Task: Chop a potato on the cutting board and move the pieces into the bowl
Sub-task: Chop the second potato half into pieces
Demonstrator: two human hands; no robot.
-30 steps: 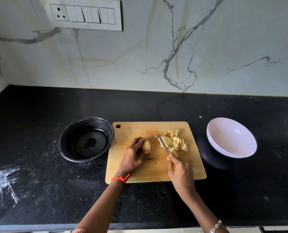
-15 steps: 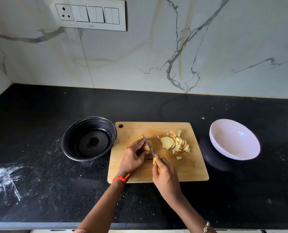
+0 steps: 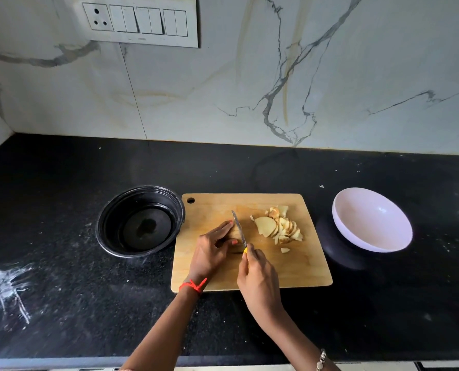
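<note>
A wooden cutting board (image 3: 298,266) lies on the black counter. My left hand (image 3: 212,250) presses down a remaining chunk of potato (image 3: 234,232), mostly hidden under its fingers. My right hand (image 3: 259,279) grips a yellow-handled knife (image 3: 239,231), whose blade stands against the right side of that chunk. A pile of several pale potato slices (image 3: 279,227) sits on the board's right half, with one small piece (image 3: 285,250) apart from it. A white bowl (image 3: 371,219), with nothing in it, stands right of the board.
A black round container (image 3: 141,220) sits just left of the board. White powder smears (image 3: 3,287) mark the counter at the far left. A marble wall with a switch panel (image 3: 140,21) rises behind. The counter's front edge runs along the bottom.
My right hand has brought the knife from the slice pile leftward to the potato chunk under my left hand. The pile has stayed put.
</note>
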